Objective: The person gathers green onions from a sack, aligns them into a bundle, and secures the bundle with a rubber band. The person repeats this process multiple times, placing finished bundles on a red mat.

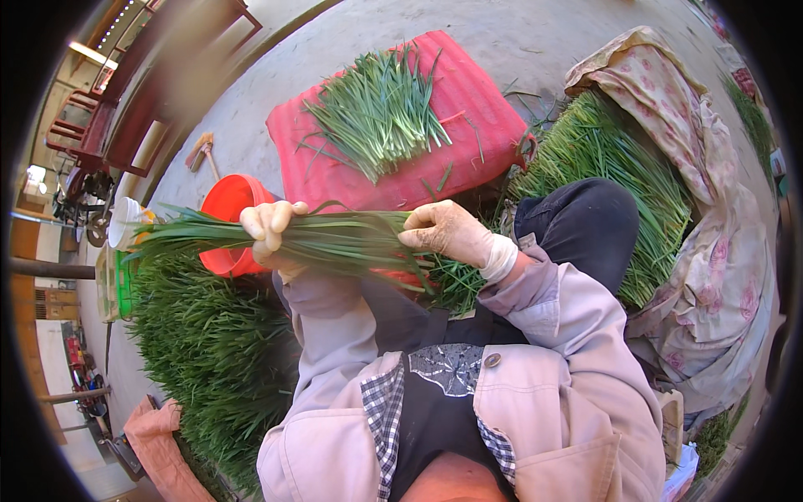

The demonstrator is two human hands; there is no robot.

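Observation:
My left hand (271, 229), in a thin pale glove, is wrapped around a bunch of long green leaves, likely garlic chives (351, 241). The bunch lies level across my lap, its leafy tips to the left. My right hand (448, 237), gloved and dirt-stained, pinches stalks at the bunch's right end, thumb against forefinger. Just beyond, a pile of cut chives (389, 113) rests on a stuffed red woven sack (483, 125), pale stalk ends towards me. An orange-red bucket (235, 191) stands partly hidden behind my left hand and the bunch.
Dense chives (213, 351) are heaped at my left. On my right, more chives (615, 182) lie partly under a floral cloth (709, 276). A white bucket (123, 221), a green crate (122, 285) and a brush (201, 154) stand or lie on the concrete floor (521, 37).

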